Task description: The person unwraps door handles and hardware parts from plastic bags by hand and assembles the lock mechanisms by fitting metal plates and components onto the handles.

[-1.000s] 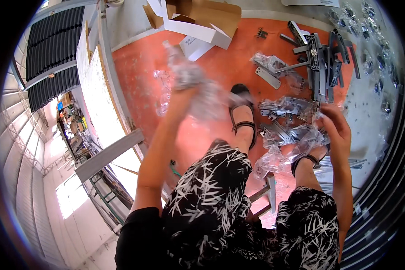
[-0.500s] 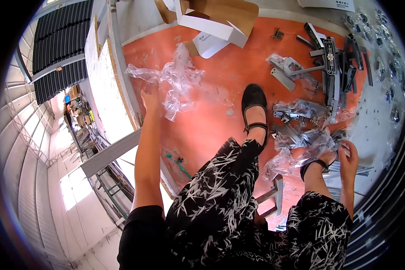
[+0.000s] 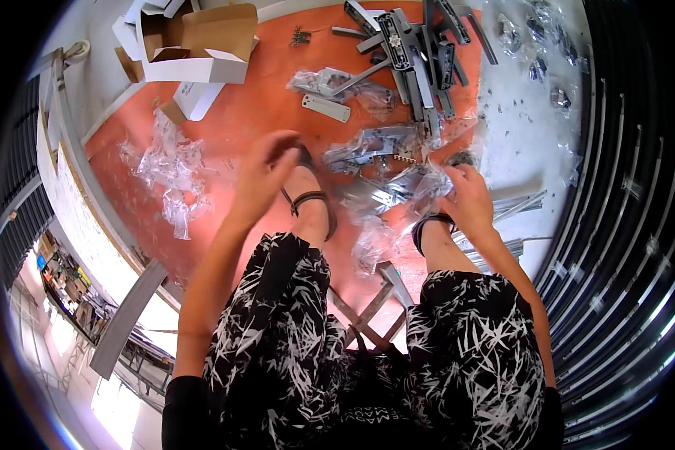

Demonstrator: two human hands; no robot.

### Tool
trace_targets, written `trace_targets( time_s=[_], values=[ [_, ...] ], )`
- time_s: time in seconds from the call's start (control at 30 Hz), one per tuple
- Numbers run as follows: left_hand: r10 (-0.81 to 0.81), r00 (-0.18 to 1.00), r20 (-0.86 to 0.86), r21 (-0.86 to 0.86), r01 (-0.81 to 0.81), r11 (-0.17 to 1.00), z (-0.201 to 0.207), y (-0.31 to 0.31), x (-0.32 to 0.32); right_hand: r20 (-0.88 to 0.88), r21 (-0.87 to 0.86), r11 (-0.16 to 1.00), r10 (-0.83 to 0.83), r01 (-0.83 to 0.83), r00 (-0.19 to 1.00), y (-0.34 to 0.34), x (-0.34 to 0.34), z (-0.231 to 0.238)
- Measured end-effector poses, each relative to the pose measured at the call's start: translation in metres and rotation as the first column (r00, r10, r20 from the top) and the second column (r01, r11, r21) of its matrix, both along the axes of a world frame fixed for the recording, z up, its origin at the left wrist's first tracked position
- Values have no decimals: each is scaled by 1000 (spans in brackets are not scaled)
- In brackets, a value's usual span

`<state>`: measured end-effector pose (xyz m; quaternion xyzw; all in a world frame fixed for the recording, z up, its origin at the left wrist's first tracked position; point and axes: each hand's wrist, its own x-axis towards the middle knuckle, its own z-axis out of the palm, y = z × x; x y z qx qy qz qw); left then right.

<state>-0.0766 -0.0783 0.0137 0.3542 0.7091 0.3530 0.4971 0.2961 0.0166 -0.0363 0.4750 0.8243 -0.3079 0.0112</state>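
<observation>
My left hand [image 3: 268,171], slightly blurred, hangs over my left shoe with thumb and fingers apart and nothing visible in it. Beside my right shoe, the fingers of my right hand [image 3: 469,196] are closed on the edge of a clear plastic bag [image 3: 431,184]. That bag lies against a heap of bagged metal hardware [image 3: 386,191], whose pieces are partly hidden by film. Just beyond is another bag with flat metal plates [image 3: 371,142]. Crumpled clear plastic wrap [image 3: 165,165] lies on the orange floor sheet at the left, away from both hands.
Grey metal arms and dark housings [image 3: 412,60] are piled at the far right. An open cardboard box [image 3: 195,52] stands at the far left. Small bagged parts [image 3: 536,37] lie on the pale floor. Long black rails [image 3: 622,225] line the right side. A grey metal plate [image 3: 326,107] lies mid-floor.
The view has swung to the right. My left hand has left the crumpled wrap and come inward over my left shoe. My right hand stays at the plastic bag.
</observation>
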Motion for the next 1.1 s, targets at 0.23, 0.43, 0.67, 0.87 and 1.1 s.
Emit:
trace_targets(
  time_s=[0.23,0.43,0.67,0.87,1.1],
  values=[
    [-338,917,211,-106,366,925,-7,29,69,-221,-836,503,-672,217,707,27,9,7],
    [-338,900,274,24,345,938,-6,49,109,-298,-868,475,-729,142,616,50,-47,41],
    [-147,980,-133,2,149,989,-26,15,8,-434,-342,929,-25,-139,901,24,-60,15],
    [-431,223,-874,-426,72,902,22,-25,-101,84,284,743,610,-606,788,-3,-46,-49],
    [-358,894,-270,-288,280,916,32,16,10,-15,-384,748,581,-541,814,33,-37,19]
  ],
)
